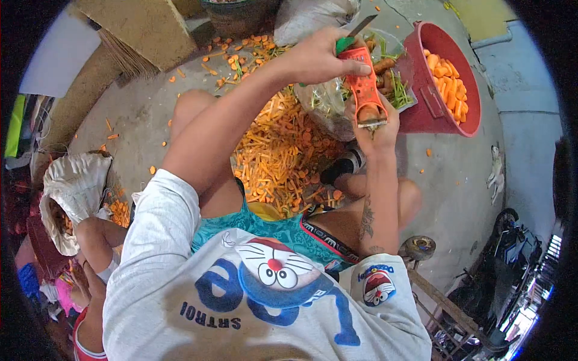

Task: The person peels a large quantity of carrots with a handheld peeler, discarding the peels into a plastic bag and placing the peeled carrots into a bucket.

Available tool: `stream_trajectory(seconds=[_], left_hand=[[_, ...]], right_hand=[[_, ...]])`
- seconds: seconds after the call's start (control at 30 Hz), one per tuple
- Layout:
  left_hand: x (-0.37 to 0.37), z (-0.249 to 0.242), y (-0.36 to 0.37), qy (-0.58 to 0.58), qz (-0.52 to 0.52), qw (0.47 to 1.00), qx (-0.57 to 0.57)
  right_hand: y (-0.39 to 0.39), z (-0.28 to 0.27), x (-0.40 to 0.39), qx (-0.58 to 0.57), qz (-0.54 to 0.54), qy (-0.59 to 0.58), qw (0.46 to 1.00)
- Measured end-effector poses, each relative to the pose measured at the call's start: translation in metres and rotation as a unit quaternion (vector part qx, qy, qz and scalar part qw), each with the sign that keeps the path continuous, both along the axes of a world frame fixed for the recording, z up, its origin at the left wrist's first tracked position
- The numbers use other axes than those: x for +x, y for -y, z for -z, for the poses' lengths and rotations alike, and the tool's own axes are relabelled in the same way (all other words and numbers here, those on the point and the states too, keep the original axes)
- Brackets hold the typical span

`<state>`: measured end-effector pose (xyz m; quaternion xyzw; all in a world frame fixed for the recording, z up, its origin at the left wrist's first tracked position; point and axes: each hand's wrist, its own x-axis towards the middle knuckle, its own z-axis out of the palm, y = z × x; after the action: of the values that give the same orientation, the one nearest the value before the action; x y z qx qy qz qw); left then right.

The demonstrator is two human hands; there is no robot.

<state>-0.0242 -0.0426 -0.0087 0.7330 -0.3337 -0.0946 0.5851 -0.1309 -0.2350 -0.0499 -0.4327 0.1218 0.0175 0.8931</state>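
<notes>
In the head view my left hand [322, 59] is closed around an orange-red peeler [363, 84]. A knife with a green handle [345, 44] is also in that hand, its dark blade [363, 25] pointing up and away. My right hand [385, 123] is closed just under the peeler's blade end. It grips a carrot [369, 112], mostly hidden by the peeler and my fingers. Beyond my hands lies a clear plastic bag [325, 114] with unpeeled carrots and green stems [397, 90]. A heap of orange peelings [277, 150] covers the floor between my legs.
A red tub [415, 111] holding peeled carrots [448, 87] leans at the right. Another person's bent knee [93, 231] and a white sack [75, 180] are at the left. A dark bucket [238, 18] stands at the back, with carrot scraps [232, 60] nearby.
</notes>
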Motion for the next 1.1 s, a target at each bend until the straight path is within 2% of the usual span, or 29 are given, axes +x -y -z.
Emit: stream_trajectory(seconds=[0.07,0.13,0.2,0.23,0.27,0.33,0.37,0.4,0.47,0.5,0.53,0.57,0.6,0.63,0.7,0.73,0.77,0.8,0.83,0.87,0.9,0.97,1.0,1.03,1.1], left_hand=[[0.013,0.011,0.005,0.039,0.008,0.995,-0.087],[0.033,0.003,-0.005,0.054,-0.151,0.983,-0.089],[0.035,-0.016,-0.019,-0.040,-0.159,0.979,-0.119],[0.036,-0.016,-0.021,-0.063,-0.148,0.982,-0.103],[0.033,-0.010,-0.015,-0.061,-0.145,0.982,-0.103],[0.015,0.009,0.005,-0.042,-0.052,0.997,-0.049],[-0.007,0.002,0.013,0.025,-0.036,0.998,-0.051],[-0.001,0.003,0.013,0.024,-0.037,0.998,-0.051],[0.014,0.014,0.010,0.046,-0.052,0.990,-0.125],[0.023,-0.010,-0.009,0.087,-0.061,0.991,-0.075],[0.029,-0.014,-0.016,-0.021,-0.136,0.986,-0.098],[0.029,-0.013,-0.020,-0.062,-0.137,0.979,-0.134],[0.027,-0.015,-0.022,-0.101,-0.139,0.970,-0.171],[0.022,-0.012,-0.015,-0.054,-0.125,0.981,-0.135],[-0.001,0.011,0.008,0.045,-0.073,0.992,-0.089],[-0.001,0.009,0.007,0.045,-0.073,0.992,-0.089],[-0.001,0.003,0.006,0.093,-0.083,0.991,-0.057],[-0.003,-0.002,0.004,0.137,-0.094,0.986,-0.024],[0.006,-0.009,0.001,0.000,-0.104,0.988,-0.114],[0.028,-0.006,-0.013,0.003,-0.117,0.987,-0.112],[0.034,-0.005,-0.020,-0.007,-0.138,0.981,-0.134],[0.031,-0.001,-0.017,-0.014,-0.157,0.975,-0.157],[0.015,0.003,-0.006,0.014,-0.128,0.986,-0.101],[0.001,0.003,0.002,0.041,-0.098,0.993,-0.044],[-0.012,-0.002,0.010,0.067,-0.067,0.992,-0.078]], right_hand=[[0.007,-0.004,-0.008,-0.004,-0.053,0.037,0.998],[0.005,-0.012,-0.012,0.040,-0.064,0.041,0.996],[0.013,-0.012,-0.008,0.035,-0.123,0.087,0.988],[0.014,-0.013,-0.009,0.034,-0.120,0.090,0.988],[0.016,-0.014,-0.008,0.028,-0.087,0.070,0.993],[0.014,-0.015,-0.008,0.016,-0.022,0.026,0.999],[0.009,-0.020,-0.010,0.016,-0.022,0.026,0.999],[0.000,-0.030,-0.015,-0.012,-0.016,0.035,0.999],[-0.003,-0.032,-0.022,-0.038,-0.010,0.035,0.999],[-0.001,-0.029,-0.024,-0.015,-0.020,0.029,0.999],[0.004,-0.029,-0.021,0.007,-0.029,0.027,0.999],[0.027,-0.003,-0.013,0.132,-0.176,0.134,0.966],[0.033,0.003,-0.010,0.132,-0.176,0.137,0.966],[0.035,0.005,-0.006,0.127,-0.177,0.140,0.966],[0.029,0.001,-0.008,0.124,-0.174,0.140,0.967],[0.013,-0.014,-0.013,0.042,-0.087,0.097,0.991],[0.005,-0.023,-0.017,-0.042,0.000,0.049,0.998],[0.006,-0.023,-0.019,-0.042,0.000,0.042,0.998],[0.006,-0.022,-0.021,-0.013,-0.024,0.052,0.998],[0.007,-0.023,-0.020,0.017,-0.047,0.069,0.996],[0.016,-0.021,-0.020,0.094,-0.123,0.102,0.983],[0.027,-0.004,-0.012,0.091,-0.130,0.114,0.981],[0.030,0.001,-0.008,0.088,-0.138,0.121,0.979],[0.022,-0.007,-0.011,0.088,-0.137,0.122,0.979],[0.005,-0.021,-0.018,-0.038,-0.005,0.078,0.996]])
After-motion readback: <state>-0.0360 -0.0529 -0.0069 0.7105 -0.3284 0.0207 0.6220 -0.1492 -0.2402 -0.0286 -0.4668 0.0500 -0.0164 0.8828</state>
